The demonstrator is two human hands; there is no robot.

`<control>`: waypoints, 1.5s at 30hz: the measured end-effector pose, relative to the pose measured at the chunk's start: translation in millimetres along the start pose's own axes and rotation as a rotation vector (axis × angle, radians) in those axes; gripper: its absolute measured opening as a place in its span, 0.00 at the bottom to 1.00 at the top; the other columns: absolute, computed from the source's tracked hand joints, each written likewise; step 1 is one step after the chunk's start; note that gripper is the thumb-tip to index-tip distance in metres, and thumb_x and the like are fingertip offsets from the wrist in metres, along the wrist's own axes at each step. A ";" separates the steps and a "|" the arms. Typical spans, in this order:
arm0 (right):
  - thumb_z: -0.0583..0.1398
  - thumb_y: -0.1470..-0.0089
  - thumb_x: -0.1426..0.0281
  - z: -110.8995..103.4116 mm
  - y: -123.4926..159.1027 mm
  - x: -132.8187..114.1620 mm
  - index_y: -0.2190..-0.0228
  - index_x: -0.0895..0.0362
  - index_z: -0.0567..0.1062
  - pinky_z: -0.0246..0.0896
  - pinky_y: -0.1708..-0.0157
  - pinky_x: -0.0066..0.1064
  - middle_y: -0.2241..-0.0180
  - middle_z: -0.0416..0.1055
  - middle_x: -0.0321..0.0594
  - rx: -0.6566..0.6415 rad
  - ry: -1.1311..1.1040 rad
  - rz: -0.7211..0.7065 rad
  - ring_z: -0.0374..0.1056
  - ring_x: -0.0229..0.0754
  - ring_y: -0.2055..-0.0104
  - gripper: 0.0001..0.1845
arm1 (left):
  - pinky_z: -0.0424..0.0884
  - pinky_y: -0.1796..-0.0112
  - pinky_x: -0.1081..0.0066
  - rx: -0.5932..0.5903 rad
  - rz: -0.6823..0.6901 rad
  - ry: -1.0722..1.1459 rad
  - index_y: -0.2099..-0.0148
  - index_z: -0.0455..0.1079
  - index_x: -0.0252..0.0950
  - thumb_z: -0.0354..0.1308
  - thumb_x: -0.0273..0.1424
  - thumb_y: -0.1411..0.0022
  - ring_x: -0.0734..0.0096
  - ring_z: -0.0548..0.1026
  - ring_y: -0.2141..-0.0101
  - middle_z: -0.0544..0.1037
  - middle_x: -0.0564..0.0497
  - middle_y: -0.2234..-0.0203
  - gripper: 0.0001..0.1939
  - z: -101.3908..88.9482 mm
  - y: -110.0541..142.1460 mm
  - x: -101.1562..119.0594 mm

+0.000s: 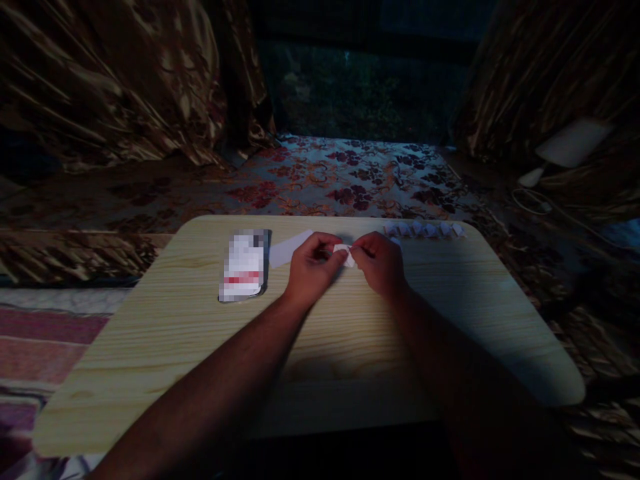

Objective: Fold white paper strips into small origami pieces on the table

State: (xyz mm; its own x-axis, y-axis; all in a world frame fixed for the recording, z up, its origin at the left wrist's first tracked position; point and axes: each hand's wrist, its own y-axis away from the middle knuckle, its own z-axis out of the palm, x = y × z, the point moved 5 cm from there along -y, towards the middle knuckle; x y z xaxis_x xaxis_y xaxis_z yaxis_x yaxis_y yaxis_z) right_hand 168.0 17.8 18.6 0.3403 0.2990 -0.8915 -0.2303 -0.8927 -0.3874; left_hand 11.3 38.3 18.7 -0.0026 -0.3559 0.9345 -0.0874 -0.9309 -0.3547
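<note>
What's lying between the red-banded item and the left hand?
In the head view, a flat white strip, apparently paper, lies between the red-banded item and the left hand.

Small white papery piece (350, 260), angular, partly covered, held between left grip (311, 268) and right grip (380, 263)

Between the fingers (325, 238), the paper slip (344, 255) looks matt; beneath them, the tabletop (200, 360) shows smooth wood grain; beyond them, glossy, satin-like curtains (170, 73) flank a floral cloth (350, 170).
</note>
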 end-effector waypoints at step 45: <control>0.62 0.54 0.68 0.7 2.2 -2.8 0.78 0.56 0.73 0.56 0.77 0.26 0.81 0.69 0.32 -0.080 -0.014 0.024 0.64 0.36 0.78 0.05 | 0.68 0.66 0.70 -0.087 0.362 -0.325 0.65 0.75 0.37 0.61 0.26 0.41 0.72 0.73 0.69 0.78 0.51 0.70 0.02 4.2 9.3 19.2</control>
State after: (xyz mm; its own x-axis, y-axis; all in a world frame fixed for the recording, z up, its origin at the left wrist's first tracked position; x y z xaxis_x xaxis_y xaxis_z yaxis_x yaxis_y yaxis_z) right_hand 165.9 15.2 20.1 0.3231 0.2814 -0.9036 -0.1640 -0.9237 -0.3463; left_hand 14.6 22.4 33.2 0.2615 -0.6751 0.6898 -0.2213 -0.7376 -0.6380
